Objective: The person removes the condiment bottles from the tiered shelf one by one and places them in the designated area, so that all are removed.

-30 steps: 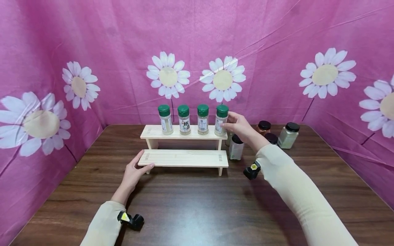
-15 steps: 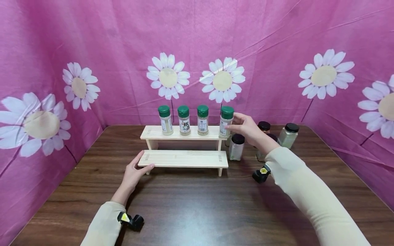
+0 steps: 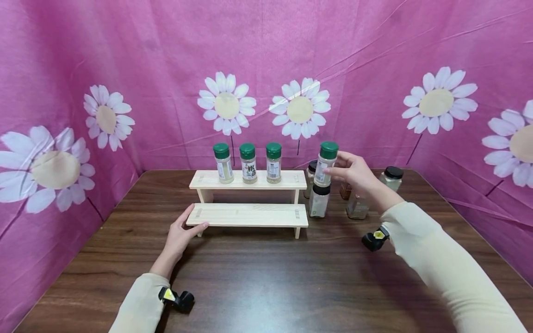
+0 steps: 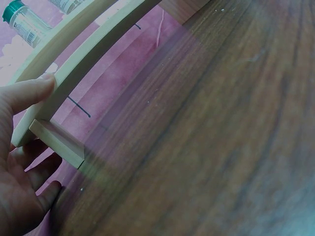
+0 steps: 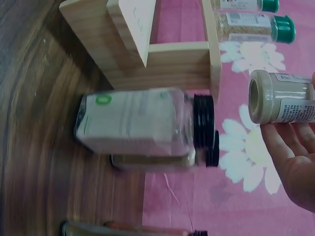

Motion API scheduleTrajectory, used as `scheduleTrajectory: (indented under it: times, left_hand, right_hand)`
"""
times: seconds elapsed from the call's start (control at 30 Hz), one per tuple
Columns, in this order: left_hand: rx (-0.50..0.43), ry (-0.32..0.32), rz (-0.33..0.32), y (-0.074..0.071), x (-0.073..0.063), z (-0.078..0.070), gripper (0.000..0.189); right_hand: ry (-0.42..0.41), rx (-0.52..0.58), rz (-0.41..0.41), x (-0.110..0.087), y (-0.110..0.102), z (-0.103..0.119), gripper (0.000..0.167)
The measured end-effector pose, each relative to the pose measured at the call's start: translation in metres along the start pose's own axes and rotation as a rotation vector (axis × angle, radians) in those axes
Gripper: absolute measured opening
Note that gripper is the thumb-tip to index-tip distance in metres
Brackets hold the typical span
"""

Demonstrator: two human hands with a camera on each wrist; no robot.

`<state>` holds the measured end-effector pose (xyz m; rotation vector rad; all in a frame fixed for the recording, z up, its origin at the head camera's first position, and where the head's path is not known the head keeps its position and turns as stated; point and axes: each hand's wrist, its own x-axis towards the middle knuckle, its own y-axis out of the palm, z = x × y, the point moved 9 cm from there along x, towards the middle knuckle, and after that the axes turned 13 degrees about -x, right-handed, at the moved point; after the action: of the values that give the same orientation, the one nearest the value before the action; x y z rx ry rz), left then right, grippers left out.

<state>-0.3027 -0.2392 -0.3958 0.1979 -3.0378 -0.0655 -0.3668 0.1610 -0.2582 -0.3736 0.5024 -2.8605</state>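
Observation:
My right hand [image 3: 360, 178] holds a green-lidded spice jar [image 3: 324, 172] by its sides, upright, off the right end of the two-tier wooden rack [image 3: 245, 214]. In the right wrist view the bottom of this spice jar [image 5: 283, 101] shows, raised beside a black-lidded jar [image 5: 142, 120]. On the upper shelf stand three more green-lidded spice jars, one of them with large dark characters [image 3: 249, 170]. My left hand [image 3: 176, 238] grips the lower shelf's left end. Its thumb lies on the front edge in the left wrist view, the other fingers [image 4: 45, 172] beside the leg.
Right of the rack, a white-labelled black-lidded jar [image 3: 319, 203] stands on the brown table [image 3: 250, 282], with another jar [image 3: 310, 178] behind it. Further right are more jars, including a pale green one [image 3: 392, 177], partly hidden by my right hand. A pink flowered cloth [image 3: 266, 55] hangs behind.
My right hand has lifted the fourth green-lidded spice jar off the upper shelf's right end and carried it rightward, over the black-lidded jar. My left hand has stayed on the rack.

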Motion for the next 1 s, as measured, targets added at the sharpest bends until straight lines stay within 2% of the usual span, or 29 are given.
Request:
scheduleTrajectory:
  times: [0.07,0.13,0.23,0.3,0.37,0.43,0.5,0.57,0.67,0.7,0.77,0.93,1.0]
  left_hand:
    - [-0.006,0.002,0.000,0.000,0.000,0.000,0.074]
    - [-0.004,0.002,-0.002,0.000,0.000,0.000,0.074]
    - [0.002,0.002,-0.002,0.000,0.001,0.002,0.074]
    - [0.006,0.000,-0.005,-0.001,0.001,0.003,0.075]
    - [0.007,0.001,-0.007,-0.001,0.001,0.004,0.075]
    - [0.006,0.000,-0.008,-0.001,0.001,0.004,0.075]
    - [0.002,-0.002,-0.006,-0.001,0.001,0.003,0.075]
    - [-0.002,-0.003,-0.002,0.000,0.001,0.003,0.075]
    - [-0.007,-0.006,0.002,0.000,0.001,0.003,0.074]
    - [-0.010,-0.006,0.003,0.000,0.000,0.002,0.074]
    - [-0.012,-0.006,0.002,0.000,0.001,0.002,0.074]
    - [-0.006,-0.008,0.002,0.000,0.001,0.002,0.074]
    - [-0.010,-0.007,0.004,0.000,0.001,0.002,0.074]
  right_hand:
    - [-0.020,0.008,-0.006,-0.002,-0.008,0.000,0.054]
    - [-0.062,0.101,0.013,0.004,-0.018,-0.014,0.053]
    - [-0.088,0.135,0.009,0.001,-0.030,-0.014,0.048]
    - [-0.078,0.163,-0.019,-0.002,-0.037,-0.014,0.044]
    - [-0.051,0.128,-0.055,-0.010,-0.043,-0.006,0.043]
    - [-0.044,0.213,-0.044,-0.007,-0.052,-0.019,0.046]
    - [-0.053,0.236,-0.041,0.010,-0.074,-0.061,0.049]
    - [-0.091,0.257,-0.026,0.033,-0.102,-0.115,0.053]
    - [-0.109,0.229,-0.064,0.059,-0.142,-0.183,0.055]
    - [-0.119,0.245,-0.063,0.061,-0.149,-0.191,0.055]
    - [-0.097,0.292,-0.072,0.044,-0.144,-0.163,0.055]
    - [-0.041,0.313,-0.147,-0.028,-0.102,-0.038,0.038]
    - [-0.046,0.280,-0.176,-0.040,-0.098,-0.021,0.038]
